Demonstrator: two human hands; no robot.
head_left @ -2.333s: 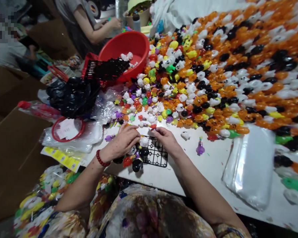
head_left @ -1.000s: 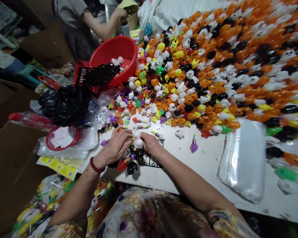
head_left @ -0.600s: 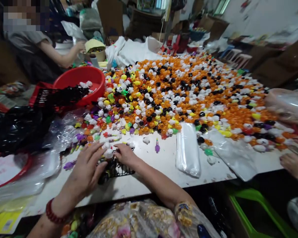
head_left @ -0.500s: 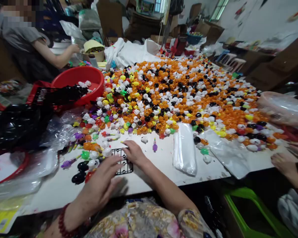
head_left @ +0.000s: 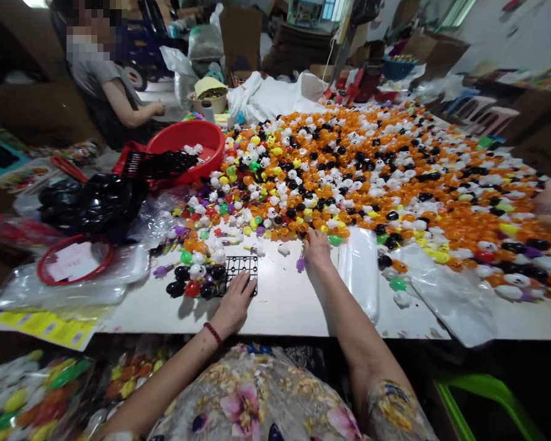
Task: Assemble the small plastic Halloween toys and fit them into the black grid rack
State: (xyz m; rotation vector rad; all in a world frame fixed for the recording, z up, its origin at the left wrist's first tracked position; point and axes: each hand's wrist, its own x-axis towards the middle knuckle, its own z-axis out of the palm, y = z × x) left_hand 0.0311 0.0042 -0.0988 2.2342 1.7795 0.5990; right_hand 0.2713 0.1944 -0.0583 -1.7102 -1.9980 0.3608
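Observation:
My left hand (head_left: 235, 304) lies with spread fingers on the right part of a black plastic grid (head_left: 241, 264). Left of the grid's bare squares is a cluster of small plastic toy heads, among them a red one (head_left: 193, 288), a black one (head_left: 175, 288) and a green one (head_left: 186, 256). My right hand (head_left: 318, 248) is at the near edge of a big heap of toy heads (head_left: 349, 165). Its fingers are curled down, and what they hold, if anything, is hidden. Close to its thumb lies a purple toy (head_left: 300, 264) with a yellow end.
Clear plastic bags (head_left: 359, 275) lie right of my right arm. Further left stand a large red basin (head_left: 211, 147), a black bag (head_left: 96, 202) and a small red basket (head_left: 76, 278) with paper. A person (head_left: 119, 98) is at the far left; a green stool (head_left: 487, 392) stands below right.
My right hand has left the grid and reached right and forward to the heap's edge. My left hand has come down onto the grid. The view has turned left.

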